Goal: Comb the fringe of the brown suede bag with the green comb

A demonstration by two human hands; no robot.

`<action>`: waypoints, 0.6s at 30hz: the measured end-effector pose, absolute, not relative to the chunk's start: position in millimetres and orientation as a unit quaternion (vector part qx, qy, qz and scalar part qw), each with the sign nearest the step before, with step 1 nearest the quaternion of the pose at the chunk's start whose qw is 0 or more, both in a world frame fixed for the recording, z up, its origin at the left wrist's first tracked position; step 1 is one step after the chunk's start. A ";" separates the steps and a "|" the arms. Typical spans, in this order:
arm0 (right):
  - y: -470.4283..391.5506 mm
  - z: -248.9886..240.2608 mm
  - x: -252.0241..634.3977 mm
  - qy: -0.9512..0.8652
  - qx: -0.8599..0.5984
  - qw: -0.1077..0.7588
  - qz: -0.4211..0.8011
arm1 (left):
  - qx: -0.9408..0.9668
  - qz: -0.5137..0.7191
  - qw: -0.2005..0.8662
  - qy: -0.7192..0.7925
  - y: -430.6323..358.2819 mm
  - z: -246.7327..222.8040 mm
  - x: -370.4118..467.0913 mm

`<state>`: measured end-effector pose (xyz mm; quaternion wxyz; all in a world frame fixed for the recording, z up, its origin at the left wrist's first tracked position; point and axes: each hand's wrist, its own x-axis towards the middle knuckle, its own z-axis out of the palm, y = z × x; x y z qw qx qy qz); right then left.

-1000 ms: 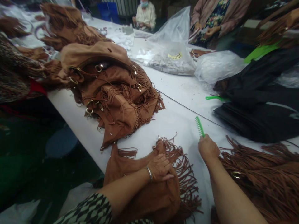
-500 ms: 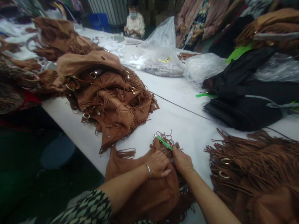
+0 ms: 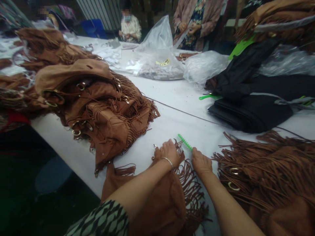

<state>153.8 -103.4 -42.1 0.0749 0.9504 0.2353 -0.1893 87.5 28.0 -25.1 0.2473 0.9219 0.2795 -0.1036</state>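
Observation:
A brown suede-like fringed bag [image 3: 157,203] lies on the white table in front of me, its fringe [image 3: 190,183] spread along the right side. My left hand [image 3: 170,153], with a bracelet at the wrist, grips the bag's far edge, fingers bent over it; the fingertips are partly hidden. In my right hand [image 3: 201,161] is a green comb [image 3: 185,142], held by its handle end, teeth pointing away and to the left. The comb's tip is beside some fringe strands just past my left hand. A small metal clasp [image 3: 155,146] shows left of that hand.
A heap of brown fringed bags [image 3: 105,108] lies at the left. To the right are another fringed bag [image 3: 265,170] and folded black fabric [image 3: 251,114]. Clear plastic bags [image 3: 157,49] lie farther back, where people stand or sit. Another green handle [image 3: 209,97] pokes out near the black fabric.
My left hand has moved forward to the bag's far edge. The right hand with the comb has shifted slightly right and away, and more fringe now lies spread out. The view has turned slightly right.

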 end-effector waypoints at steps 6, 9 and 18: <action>-102.6 -39.6 156.5 0.236 0.949 0.057 -0.200 | 0.906 -0.201 0.288 0.235 25.6 -40.3 108.9; -100.1 -40.1 163.1 0.214 0.952 0.040 -0.216 | 0.913 -0.190 0.317 0.175 28.6 -40.3 87.9; -79.3 -5.9 203.9 0.095 0.976 -0.030 -0.193 | 0.892 -0.125 0.349 0.260 60.6 -37.4 58.7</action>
